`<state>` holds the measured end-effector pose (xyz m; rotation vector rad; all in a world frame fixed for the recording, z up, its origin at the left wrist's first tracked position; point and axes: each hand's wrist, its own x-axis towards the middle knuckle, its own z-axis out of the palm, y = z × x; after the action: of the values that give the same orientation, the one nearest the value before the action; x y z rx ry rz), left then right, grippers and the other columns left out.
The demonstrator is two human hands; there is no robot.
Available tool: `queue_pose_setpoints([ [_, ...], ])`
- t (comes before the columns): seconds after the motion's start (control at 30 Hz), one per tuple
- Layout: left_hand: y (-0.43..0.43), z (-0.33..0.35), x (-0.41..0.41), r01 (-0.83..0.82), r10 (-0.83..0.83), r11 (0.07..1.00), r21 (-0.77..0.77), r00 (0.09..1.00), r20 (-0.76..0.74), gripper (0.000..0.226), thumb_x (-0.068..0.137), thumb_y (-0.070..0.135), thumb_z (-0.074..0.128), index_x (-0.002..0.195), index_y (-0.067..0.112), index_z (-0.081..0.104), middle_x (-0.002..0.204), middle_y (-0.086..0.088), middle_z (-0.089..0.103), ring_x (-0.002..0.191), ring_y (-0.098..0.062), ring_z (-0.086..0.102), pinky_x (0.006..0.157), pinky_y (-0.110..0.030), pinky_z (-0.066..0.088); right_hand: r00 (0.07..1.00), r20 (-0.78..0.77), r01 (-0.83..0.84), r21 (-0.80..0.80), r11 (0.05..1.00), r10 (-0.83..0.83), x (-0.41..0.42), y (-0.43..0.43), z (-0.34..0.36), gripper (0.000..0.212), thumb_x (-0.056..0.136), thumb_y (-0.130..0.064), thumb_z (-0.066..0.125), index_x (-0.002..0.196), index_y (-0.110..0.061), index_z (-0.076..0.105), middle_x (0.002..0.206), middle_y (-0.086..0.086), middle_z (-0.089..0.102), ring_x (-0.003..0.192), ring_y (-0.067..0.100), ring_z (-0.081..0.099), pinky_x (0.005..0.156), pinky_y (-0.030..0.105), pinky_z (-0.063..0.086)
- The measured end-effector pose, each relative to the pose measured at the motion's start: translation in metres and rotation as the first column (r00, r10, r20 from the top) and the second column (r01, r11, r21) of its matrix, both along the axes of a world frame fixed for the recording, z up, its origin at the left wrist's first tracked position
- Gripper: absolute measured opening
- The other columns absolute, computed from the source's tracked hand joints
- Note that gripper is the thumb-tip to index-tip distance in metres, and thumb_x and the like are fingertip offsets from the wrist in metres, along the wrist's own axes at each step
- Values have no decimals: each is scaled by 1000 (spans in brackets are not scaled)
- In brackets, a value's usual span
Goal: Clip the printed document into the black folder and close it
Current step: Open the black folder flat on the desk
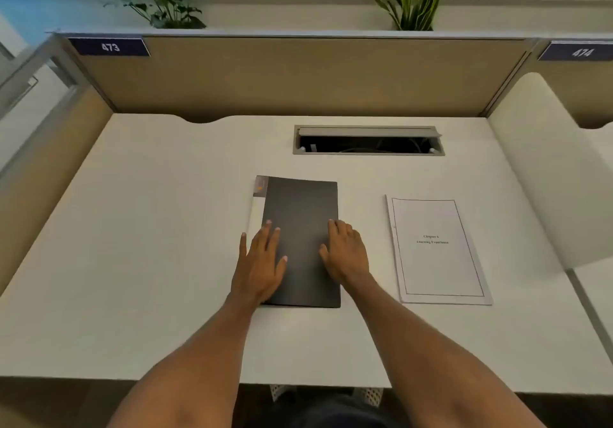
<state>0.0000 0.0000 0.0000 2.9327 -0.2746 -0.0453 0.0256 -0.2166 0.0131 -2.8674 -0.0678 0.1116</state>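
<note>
The black folder (300, 205) lies closed and flat in the middle of the white desk (149, 228), with a white strip and a small label along its left spine. My left hand (262, 261) rests flat on the folder's lower left part, fingers spread. My right hand (345, 252) lies on its right edge, fingers reaching onto the cover. The printed document (438, 248), a white stack with a bordered title page, sits to the right of the folder, apart from it and untouched.
An open cable tray slot (368, 140) is set in the desk behind the folder. Tan partition panels (298, 76) wall the desk at the back and left; a white curved divider (544, 169) stands on the right. Plants stand above the partition.
</note>
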Motion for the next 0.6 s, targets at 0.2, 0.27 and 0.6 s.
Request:
queue_pose_setpoints([
  [0.2, 21, -23, -35, 159, -158, 987, -6, 971, -178, 99, 86, 80, 39, 164, 26, 11, 173, 1, -1, 160, -20, -1, 129, -48, 8, 984, -168, -71, -40, 997, 63, -14, 13, -24, 63, 95, -37, 49, 151, -15, 33, 153, 9, 38, 135, 29, 42, 117, 40, 34],
  [0.27, 29, -26, -38, 181, -172, 983, 20, 962, -211, 101, 84, 80, 42, 164, 27, 11, 173, 1, -2, 160, -20, -5, 129, -48, 7, 984, -163, -87, -47, 995, 78, -14, 14, -28, 62, 94, -38, 49, 150, -14, 35, 152, 9, 39, 135, 29, 43, 116, 40, 34],
  [0.6, 48, -24, -47, 246, -209, 954, 173, 956, -205, 79, 93, 63, 50, 157, 19, 37, 165, -4, 33, 149, -27, 37, 120, -44, 34, 979, -166, -129, -72, 989, 116, -9, 11, -33, 53, 94, -36, 46, 143, -16, 44, 145, 7, 46, 132, 28, 45, 115, 40, 33],
])
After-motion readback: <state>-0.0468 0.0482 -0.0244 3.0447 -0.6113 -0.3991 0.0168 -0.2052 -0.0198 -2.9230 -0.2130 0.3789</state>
